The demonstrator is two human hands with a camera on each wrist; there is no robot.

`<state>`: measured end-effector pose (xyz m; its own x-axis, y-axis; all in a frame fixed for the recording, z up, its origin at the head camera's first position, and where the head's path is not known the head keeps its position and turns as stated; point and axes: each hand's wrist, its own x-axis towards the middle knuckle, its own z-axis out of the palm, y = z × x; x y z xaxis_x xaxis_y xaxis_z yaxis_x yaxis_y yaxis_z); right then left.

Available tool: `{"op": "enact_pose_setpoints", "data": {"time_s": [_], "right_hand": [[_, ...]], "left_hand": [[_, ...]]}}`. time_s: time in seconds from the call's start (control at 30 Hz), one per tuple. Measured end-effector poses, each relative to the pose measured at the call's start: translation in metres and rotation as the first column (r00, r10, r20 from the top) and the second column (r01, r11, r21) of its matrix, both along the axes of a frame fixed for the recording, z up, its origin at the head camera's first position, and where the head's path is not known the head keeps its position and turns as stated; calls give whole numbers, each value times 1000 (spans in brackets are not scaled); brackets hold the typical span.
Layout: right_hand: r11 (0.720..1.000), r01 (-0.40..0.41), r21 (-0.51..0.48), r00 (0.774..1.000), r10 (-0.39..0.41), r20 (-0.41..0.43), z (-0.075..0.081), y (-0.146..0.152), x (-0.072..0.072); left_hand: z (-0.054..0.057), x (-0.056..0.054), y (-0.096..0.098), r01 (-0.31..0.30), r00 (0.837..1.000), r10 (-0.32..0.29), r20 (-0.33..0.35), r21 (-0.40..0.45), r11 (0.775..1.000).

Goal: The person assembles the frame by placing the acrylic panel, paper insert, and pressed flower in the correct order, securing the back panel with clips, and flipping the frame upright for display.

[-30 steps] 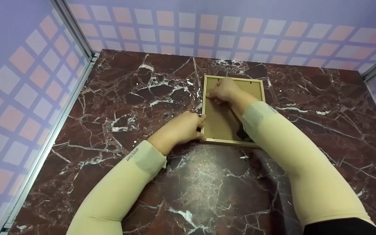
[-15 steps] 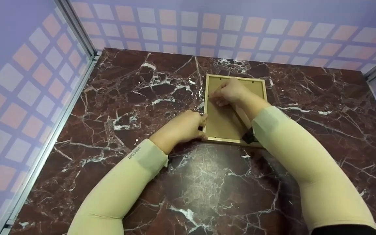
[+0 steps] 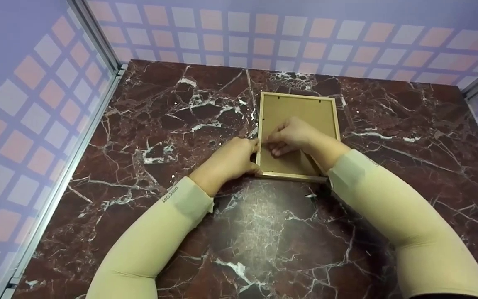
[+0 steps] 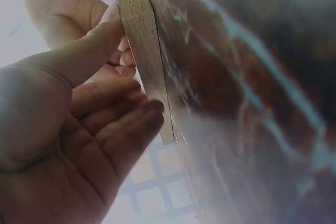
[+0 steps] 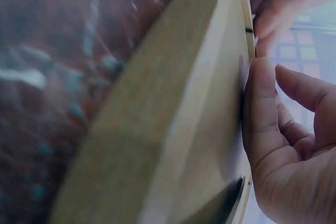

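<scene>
The left grip (image 3: 228, 160) is wide, thumb and index finger spread along the outer side of a wooden frame (image 3: 299, 96), near its eight o'clock (a pale sleeve (image 3: 147, 241) covers that forearm). The right grip (image 3: 291, 135) is narrow, index finger at the brown backing (image 3: 301, 110) near nine o'clock, thumb tip close by; whether it pinches anything, I cannot tell. The frame lies backing-up on the marbled counter (image 3: 206, 95), at two o'clock from the left grip. Small dark tabs (image 3: 279, 98) mark its far edge, at eleven and one. Beyond, at twelve, rises a wall (image 3: 288, 29) of pink and white squares.
</scene>
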<state>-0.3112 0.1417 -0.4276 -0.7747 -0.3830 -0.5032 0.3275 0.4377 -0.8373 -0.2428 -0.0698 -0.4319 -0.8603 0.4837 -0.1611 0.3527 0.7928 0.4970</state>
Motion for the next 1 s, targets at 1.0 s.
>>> {"op": "enact_pose_setpoints", "data": {"time_s": [1.0], "right_hand": [[986, -100, 135, 995, 97, 31, -6, -6, 23]], "left_hand": [[0, -11, -8, 18, 994, -17, 103, -2, 1000]]}}
